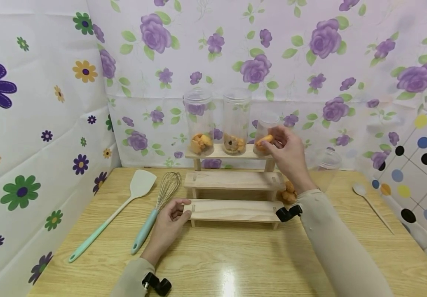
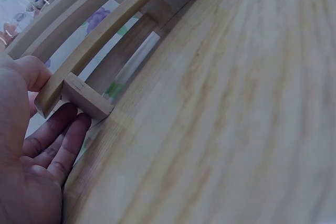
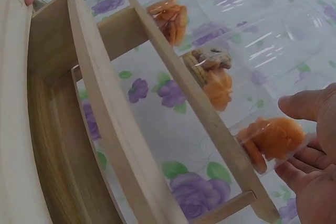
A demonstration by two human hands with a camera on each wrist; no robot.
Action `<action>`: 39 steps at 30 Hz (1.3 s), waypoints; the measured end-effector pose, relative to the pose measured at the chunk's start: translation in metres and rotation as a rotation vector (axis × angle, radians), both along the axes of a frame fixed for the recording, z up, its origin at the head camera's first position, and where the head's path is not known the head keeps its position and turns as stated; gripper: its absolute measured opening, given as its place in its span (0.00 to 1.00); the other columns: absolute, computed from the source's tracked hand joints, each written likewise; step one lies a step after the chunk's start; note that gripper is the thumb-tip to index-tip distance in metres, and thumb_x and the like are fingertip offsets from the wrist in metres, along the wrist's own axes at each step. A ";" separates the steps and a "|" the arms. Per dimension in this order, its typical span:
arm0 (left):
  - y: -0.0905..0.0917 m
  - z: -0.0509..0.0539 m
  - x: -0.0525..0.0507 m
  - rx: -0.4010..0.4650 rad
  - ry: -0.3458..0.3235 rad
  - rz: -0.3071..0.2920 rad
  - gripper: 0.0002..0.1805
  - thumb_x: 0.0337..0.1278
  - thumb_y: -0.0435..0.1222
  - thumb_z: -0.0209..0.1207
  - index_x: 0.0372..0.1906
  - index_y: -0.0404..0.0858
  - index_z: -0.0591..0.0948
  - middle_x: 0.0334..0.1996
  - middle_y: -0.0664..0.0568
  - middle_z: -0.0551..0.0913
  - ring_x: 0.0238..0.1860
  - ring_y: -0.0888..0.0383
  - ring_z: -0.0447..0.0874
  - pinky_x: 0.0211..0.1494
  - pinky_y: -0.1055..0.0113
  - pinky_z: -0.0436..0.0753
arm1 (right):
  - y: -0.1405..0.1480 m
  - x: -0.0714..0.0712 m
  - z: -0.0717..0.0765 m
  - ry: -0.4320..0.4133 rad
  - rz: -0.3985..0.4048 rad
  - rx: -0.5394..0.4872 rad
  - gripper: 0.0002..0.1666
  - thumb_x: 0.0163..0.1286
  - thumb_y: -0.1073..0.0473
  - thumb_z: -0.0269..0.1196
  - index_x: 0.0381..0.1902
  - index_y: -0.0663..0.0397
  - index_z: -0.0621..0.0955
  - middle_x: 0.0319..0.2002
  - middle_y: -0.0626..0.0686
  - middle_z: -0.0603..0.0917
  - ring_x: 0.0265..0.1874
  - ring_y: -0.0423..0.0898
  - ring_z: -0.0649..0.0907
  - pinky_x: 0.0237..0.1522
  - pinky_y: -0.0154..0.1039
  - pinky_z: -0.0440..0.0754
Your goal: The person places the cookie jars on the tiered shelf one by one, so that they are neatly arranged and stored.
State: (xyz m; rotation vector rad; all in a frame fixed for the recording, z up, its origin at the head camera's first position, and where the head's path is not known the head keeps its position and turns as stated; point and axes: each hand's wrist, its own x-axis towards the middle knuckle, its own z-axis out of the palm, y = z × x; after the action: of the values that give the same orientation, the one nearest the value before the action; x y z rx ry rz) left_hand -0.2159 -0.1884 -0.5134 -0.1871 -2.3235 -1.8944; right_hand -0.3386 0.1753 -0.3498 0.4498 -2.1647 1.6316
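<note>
A three-tier wooden shelf stands on the table. My left hand grips the left end of its lowest board, thumb on top and fingers below, as the left wrist view shows. On the top board, at the right end, stands a short clear plastic jar with orange-brown snack pieces. My right hand holds this jar at its right side, thumb and fingers on opposite sides of it. Two taller clear jars, the left jar and middle jar, stand beside it with similar pieces at the bottom.
A whisk and a white spatula with a green handle lie left of the shelf. Another clear jar stands behind my right forearm, with brown pieces near the shelf. A spoon lies far right.
</note>
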 end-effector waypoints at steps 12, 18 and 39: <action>-0.001 -0.002 -0.002 -0.005 -0.001 0.002 0.14 0.80 0.35 0.68 0.64 0.46 0.86 0.47 0.42 0.85 0.45 0.51 0.85 0.47 0.69 0.83 | -0.003 -0.002 0.001 -0.056 -0.034 0.015 0.36 0.78 0.59 0.75 0.75 0.70 0.75 0.71 0.69 0.80 0.73 0.59 0.80 0.78 0.49 0.76; -0.001 -0.002 -0.001 -0.002 0.002 0.003 0.14 0.80 0.35 0.68 0.64 0.45 0.86 0.47 0.42 0.85 0.44 0.52 0.85 0.46 0.69 0.83 | 0.001 0.003 0.004 -0.055 -0.038 -0.034 0.46 0.78 0.57 0.75 0.84 0.65 0.68 0.77 0.66 0.75 0.78 0.58 0.76 0.81 0.47 0.72; 0.000 0.000 0.001 0.004 -0.009 0.001 0.14 0.80 0.36 0.68 0.64 0.45 0.86 0.48 0.41 0.84 0.47 0.50 0.84 0.49 0.69 0.84 | 0.043 0.078 0.024 0.211 -0.001 -0.384 0.41 0.69 0.77 0.74 0.77 0.61 0.76 0.73 0.63 0.80 0.76 0.59 0.78 0.76 0.39 0.76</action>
State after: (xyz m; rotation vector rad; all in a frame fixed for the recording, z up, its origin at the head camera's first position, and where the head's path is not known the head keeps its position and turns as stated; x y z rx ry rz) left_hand -0.2151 -0.1885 -0.5139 -0.1768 -2.3256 -1.9028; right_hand -0.2608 0.2186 -0.3256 0.4776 -1.6512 1.8519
